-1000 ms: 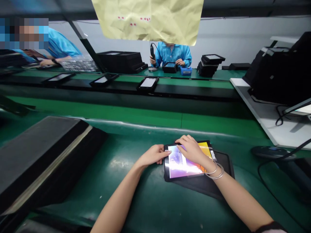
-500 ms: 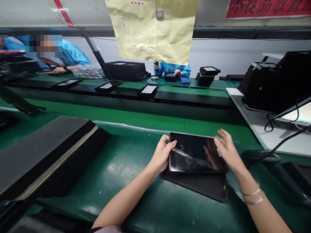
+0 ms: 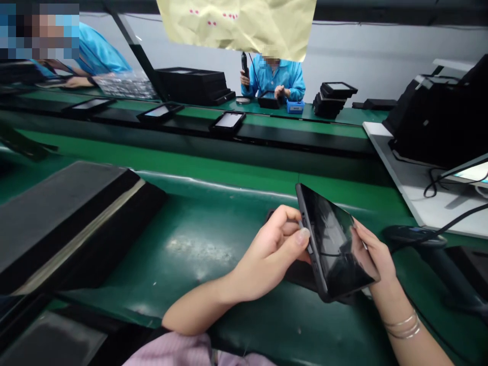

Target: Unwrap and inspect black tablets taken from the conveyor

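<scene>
A black tablet [image 3: 335, 254] with a glossy, reflecting screen is held up at a tilt above the green mat. My right hand [image 3: 375, 251] grips its right side, mostly from behind, with the fingers partly hidden. At the left edge of the tablet, where small side buttons or ports show, my left hand [image 3: 272, 249] is closed, thumb and curled fingers pressed against the rim. Under the tablet lies a flat black tray or pad [image 3: 301, 274], largely covered by the tablet and my left hand.
A handheld scanner [image 3: 415, 236] with its cable lies to the right, near a white stand [image 3: 415, 195]. A large black foam block [image 3: 76, 223] sits at left. Beyond the green mat [image 3: 198, 254], a conveyor [image 3: 282, 137] carries several trays. Co-workers in blue sit across.
The tablet has been lifted and tilted up from its near-flat pose over the tray. My right hand has closed on its right side; my left thumb has moved from the screen corner to the edge.
</scene>
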Demonstrator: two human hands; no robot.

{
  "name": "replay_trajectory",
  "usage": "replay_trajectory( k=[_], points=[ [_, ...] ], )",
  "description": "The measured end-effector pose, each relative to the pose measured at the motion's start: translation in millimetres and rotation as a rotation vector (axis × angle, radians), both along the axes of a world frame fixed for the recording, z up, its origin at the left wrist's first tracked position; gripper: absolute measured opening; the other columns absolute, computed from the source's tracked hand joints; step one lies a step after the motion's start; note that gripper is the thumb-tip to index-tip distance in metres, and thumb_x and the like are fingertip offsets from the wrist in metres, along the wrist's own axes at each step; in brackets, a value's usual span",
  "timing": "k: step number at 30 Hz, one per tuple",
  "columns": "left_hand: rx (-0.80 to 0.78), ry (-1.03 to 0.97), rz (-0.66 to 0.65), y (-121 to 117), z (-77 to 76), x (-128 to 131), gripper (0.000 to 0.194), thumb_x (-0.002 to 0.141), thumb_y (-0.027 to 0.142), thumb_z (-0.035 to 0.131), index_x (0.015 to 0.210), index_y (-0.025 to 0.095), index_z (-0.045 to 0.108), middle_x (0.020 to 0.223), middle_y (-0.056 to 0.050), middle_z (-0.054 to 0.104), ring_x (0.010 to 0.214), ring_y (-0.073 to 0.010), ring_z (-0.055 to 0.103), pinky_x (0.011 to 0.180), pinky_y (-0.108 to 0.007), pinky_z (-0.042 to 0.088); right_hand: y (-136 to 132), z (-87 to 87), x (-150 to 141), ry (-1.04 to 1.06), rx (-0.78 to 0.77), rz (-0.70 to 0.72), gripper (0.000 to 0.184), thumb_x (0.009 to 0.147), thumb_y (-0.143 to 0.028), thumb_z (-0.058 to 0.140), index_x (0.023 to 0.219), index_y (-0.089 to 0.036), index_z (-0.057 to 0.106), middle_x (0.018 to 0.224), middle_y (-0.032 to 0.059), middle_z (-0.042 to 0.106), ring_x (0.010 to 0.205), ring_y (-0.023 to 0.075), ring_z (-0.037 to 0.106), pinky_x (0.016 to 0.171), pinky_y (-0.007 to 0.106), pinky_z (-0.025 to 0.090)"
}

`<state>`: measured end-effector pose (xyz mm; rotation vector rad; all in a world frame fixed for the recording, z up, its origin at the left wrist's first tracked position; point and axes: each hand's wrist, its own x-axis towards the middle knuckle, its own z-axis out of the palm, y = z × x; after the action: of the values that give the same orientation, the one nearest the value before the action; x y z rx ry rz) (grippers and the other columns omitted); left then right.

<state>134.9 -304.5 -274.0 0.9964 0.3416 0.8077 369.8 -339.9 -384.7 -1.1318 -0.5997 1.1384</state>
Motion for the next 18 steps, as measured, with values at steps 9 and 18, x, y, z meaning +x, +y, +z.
replay_trajectory(
  k=[9,18],
  points=[
    [0.042,0.054,0.031,-3,6.2,-7,0.023,0.086,0.036,0.064,0.088,0.017,0.051,0.069,0.007,0.056,0.060,-0.0034,0.058,0.060,-0.011,0.049,0,-12.4,-3,-0.100,-0.035,-0.022,0.032,0.067,-0.031,0.073,0.098,-0.023,0.075,0.120,0.0022,0.066,0.125,0.0195,0.052,0.114,0.027,0.030],
    [0.052,0.100,-0.012,-6,5.9,-11,0.028,0.084,0.041,0.065,0.089,0.020,0.047,0.072,0.004,0.056,0.064,-0.0062,0.060,0.065,-0.016,0.053,-4,-13.1,-5,-0.092,-0.047,-0.031,0.032,0.071,-0.038,0.072,0.102,-0.029,0.073,0.123,-0.0007,0.064,0.127,0.0215,0.049,0.113,0.031,0.032]
  ],
)
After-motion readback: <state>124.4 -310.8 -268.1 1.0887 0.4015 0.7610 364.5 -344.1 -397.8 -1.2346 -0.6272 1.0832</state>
